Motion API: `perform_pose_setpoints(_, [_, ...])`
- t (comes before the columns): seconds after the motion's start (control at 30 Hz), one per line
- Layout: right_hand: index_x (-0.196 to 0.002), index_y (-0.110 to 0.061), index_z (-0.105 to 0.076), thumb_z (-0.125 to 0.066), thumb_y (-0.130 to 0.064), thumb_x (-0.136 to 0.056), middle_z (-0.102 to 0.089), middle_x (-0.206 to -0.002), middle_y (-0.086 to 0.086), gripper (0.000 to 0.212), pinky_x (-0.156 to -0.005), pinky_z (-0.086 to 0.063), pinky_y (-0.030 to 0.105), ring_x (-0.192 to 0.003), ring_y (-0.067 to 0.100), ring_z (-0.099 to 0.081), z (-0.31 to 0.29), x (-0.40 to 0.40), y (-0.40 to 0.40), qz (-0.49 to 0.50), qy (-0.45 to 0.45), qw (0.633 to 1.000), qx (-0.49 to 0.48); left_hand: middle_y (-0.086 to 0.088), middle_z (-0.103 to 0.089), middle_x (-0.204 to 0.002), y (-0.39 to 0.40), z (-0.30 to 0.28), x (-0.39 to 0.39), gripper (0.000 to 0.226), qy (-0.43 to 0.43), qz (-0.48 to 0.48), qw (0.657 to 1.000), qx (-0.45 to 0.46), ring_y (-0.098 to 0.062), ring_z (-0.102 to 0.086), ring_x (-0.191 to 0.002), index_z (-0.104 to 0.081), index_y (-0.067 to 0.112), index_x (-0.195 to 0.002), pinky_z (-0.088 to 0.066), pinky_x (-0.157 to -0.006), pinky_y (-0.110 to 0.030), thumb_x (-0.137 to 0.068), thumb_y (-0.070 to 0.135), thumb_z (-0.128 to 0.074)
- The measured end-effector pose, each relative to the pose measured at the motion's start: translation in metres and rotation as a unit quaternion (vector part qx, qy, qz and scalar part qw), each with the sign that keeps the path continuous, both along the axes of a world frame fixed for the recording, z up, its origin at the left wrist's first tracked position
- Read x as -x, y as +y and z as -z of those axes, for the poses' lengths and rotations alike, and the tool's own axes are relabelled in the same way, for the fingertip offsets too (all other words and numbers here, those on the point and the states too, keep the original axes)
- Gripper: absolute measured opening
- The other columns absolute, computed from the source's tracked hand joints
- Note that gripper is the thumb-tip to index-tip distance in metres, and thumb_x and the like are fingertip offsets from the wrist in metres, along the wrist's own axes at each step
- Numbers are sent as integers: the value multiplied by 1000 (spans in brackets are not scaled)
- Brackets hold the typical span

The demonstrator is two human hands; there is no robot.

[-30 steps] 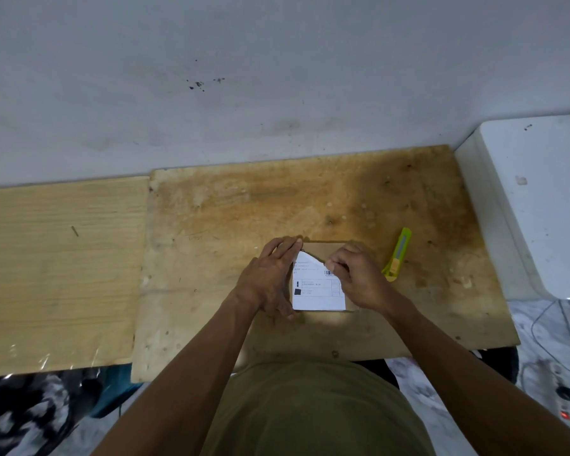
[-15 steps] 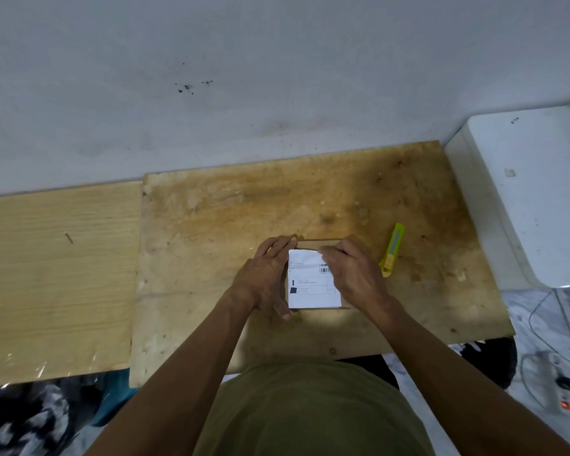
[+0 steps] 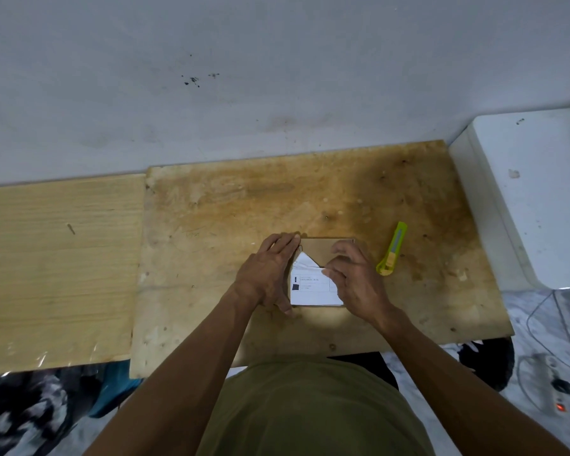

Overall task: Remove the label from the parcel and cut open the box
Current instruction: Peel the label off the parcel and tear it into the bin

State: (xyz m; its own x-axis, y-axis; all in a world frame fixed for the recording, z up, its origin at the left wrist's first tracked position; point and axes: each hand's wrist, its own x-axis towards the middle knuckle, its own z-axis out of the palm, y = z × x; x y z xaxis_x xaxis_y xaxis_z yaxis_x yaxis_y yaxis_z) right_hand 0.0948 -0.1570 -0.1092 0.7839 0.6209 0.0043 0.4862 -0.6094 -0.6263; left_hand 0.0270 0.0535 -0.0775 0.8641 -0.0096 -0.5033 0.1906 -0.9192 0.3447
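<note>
While the right hand [image 3: 356,284] pinches the peeled far corner of the white label [image 3: 313,287] and folds it back toward the person, the left hand [image 3: 267,274] lies flat with straight fingers against the left side of the brown parcel [image 3: 323,250]. Parcel sits on the stained wooden bench [image 3: 244,209], near its front edge. Label's near part is stuck to the parcel top. Yellow-green utility knife [image 3: 392,250] lies just right of the parcel, untouched.

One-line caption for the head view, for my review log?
Left hand steadies the brown cardboard box while the right hand peels its white paper label; yellow-green utility knife lies alongside.
</note>
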Motion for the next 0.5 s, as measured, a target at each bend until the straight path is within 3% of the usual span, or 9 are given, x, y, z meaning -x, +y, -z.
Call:
perform_pose_setpoints(0.1, [-79, -8, -72, -68, -13, -87, -54, -119, 1, 11, -90, -44, 33, -115, 17, -49, -1, 2, -7, -5, 59, 997, -49, 9, -1, -165, 0, 2, 0, 155, -2, 1, 1000, 2, -17, 5, -151, 3, 22, -157, -37, -111, -51, -40, 47, -94])
perform_pose_setpoints(0.23, [-79, -9, -73, -68, -17, -87, -52, -120, 0, 12, -83, -42, 22, -112, 6, -50, -4, 12, -18, 4, 112, 991, -78, 11, 1, -165, 1, 3, -1, 155, 2, -5, 1000, 21, -16, 7, -150, 3, 23, -157, -32, -115, -51, -40, 47, -95])
perform_pose_setpoints(0.33, [-79, -8, -71, -69, -14, -87, -52, -119, 0, 10, -79, -45, 22, -107, 5, -52, -2, 13, -17, 46, 128, 987, -86, 9, 2, -165, 1, 2, -2, 155, 3, -10, 999, 50, -14, 9, -150, 3, 20, -158, -19, -121, -38, -41, 44, -97])
perform_pose_setpoints(0.5, [-79, -7, -71, -69, -13, -87, -54, -114, 1, 10, -81, -42, 14, -104, 5, -51, -5, 11, -14, 65, 134, 985, -87, 6, 7, -166, 4, 5, -4, 151, 4, -12, 996, 83, -14, 14, -150, 3, 18, -158, 1, -114, -20, -46, 39, -97])
